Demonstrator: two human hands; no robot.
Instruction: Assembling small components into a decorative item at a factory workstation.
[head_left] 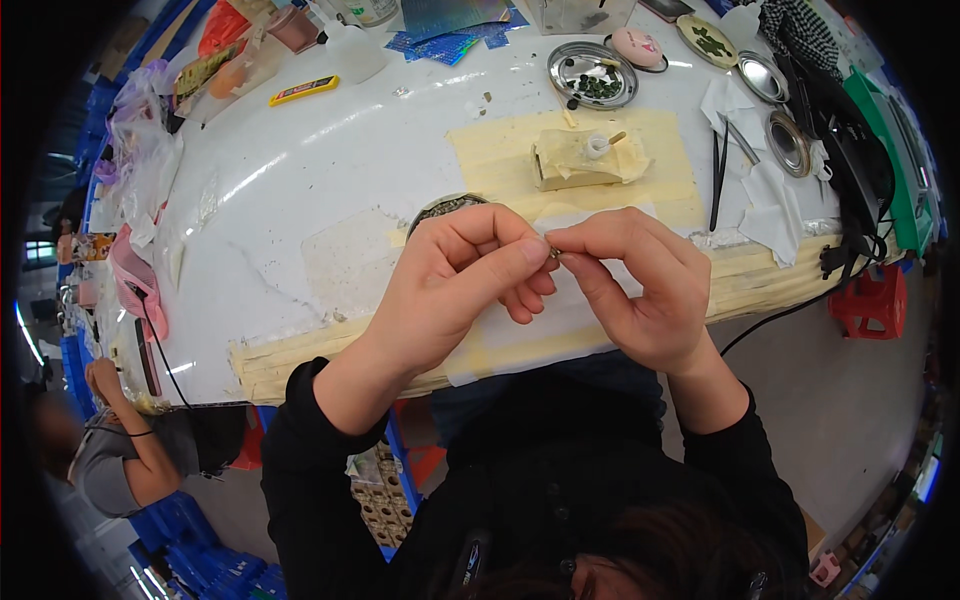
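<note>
My left hand point(440, 280) and my right hand point(650, 290) meet above the table's near edge. Between their thumbs and forefingers is a tiny metallic-looking piece point(555, 253), too small to name and mostly covered by the fingertips. Both hands are closed in a pinch on it. Behind my left hand stands a round dish point(436, 212) of small greyish bits, partly hidden by the knuckles. Beyond my right hand, a tape-covered block point(560, 175) carries a small whitish bottle point(597, 147). A white sheet point(520, 350) lies beneath my hands.
A metal plate point(632, 90) with dark green pieces sits at the back. Dark tweezers point(718, 175) and white tissues point(772, 210) lie to the right. A yellow cutter point(303, 91) and a squeeze bottle point(354, 55) are at the back left. Another person point(135, 455) sits at the left.
</note>
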